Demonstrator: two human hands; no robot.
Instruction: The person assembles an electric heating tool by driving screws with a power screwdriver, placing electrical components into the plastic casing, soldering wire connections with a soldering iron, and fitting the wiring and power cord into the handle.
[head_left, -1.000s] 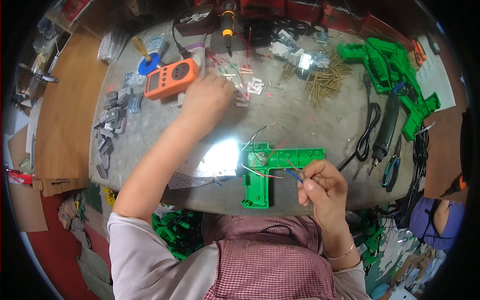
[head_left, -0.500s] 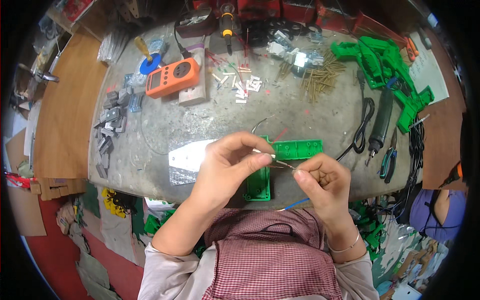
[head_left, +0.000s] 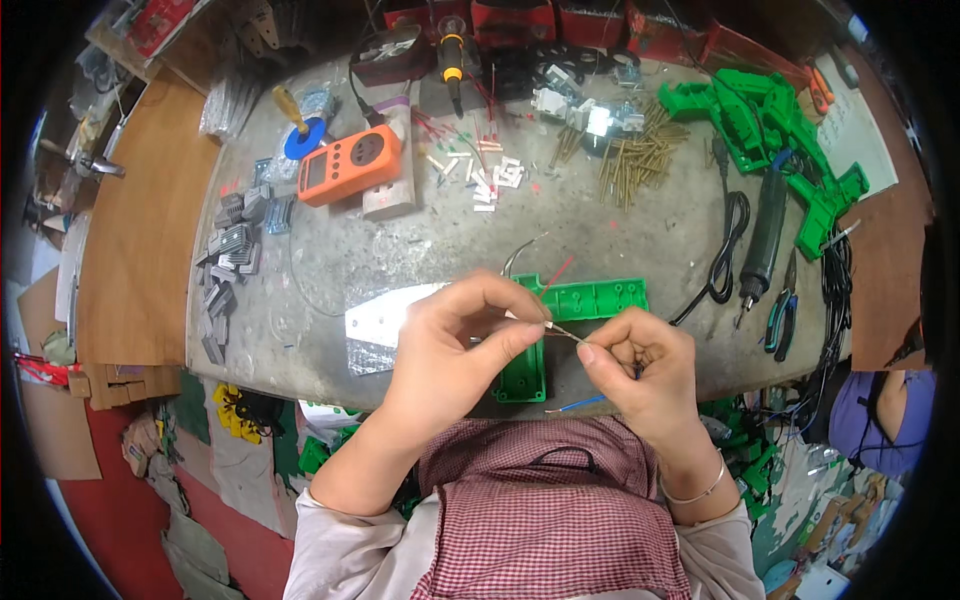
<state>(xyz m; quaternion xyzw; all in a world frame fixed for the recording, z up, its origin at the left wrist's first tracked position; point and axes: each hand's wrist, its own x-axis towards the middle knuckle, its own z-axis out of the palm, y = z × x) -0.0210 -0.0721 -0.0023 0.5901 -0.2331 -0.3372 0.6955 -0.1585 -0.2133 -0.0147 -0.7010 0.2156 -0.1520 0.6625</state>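
Note:
My left hand has thumb and forefinger pinched on a small white piece, mostly hidden by the fingers. A thin bare-looking wire runs from there to my right hand, whose thumb and fingers are closed on its other end. Below the right hand, a blue-insulated wire sticks out to the left. Under both hands lies a green plastic housing half, its ribbed inside facing up and its corner partly covered by the left hand. A red wire rises beside the left fingertips.
A white sheet lies left of the hands. Farther back are an orange meter, white ceramic-like pieces, brass-coloured rods and green housings. A black soldering-iron-like tool and pliers lie at right; grey metal blocks at left.
The hands hold almost the same place and grip. The wire between them shows a little more plainly, and the blue wire's tip has shifted slightly left. The whole view has moved slightly.

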